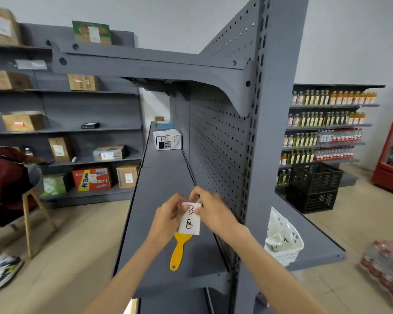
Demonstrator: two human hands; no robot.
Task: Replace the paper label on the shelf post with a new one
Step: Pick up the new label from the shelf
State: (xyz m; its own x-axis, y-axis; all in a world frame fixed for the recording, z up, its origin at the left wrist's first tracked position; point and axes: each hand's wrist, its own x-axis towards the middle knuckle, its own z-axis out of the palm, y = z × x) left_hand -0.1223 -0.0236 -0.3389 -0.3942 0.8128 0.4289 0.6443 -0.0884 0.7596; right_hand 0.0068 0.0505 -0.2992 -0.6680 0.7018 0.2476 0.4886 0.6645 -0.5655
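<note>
A white paper label [190,219] with black handwritten characters hangs upright between both hands over the grey shelf [159,191]. My left hand [167,215] pinches its upper left edge. My right hand [210,209] pinches its top right corner. The grey shelf post [269,141] stands just right of the hands, and I see no label on its visible face. A yellow plastic scraper [178,250] lies flat on the shelf below the label, its blade end hidden behind the paper.
A white plastic basket [284,245] with paper and plastic scraps sits on the shelf right of the post. Black crates [313,186] stand on the floor beyond. A person sits on a stool [30,214] at the left. Bottle packs [386,266] lie at the right.
</note>
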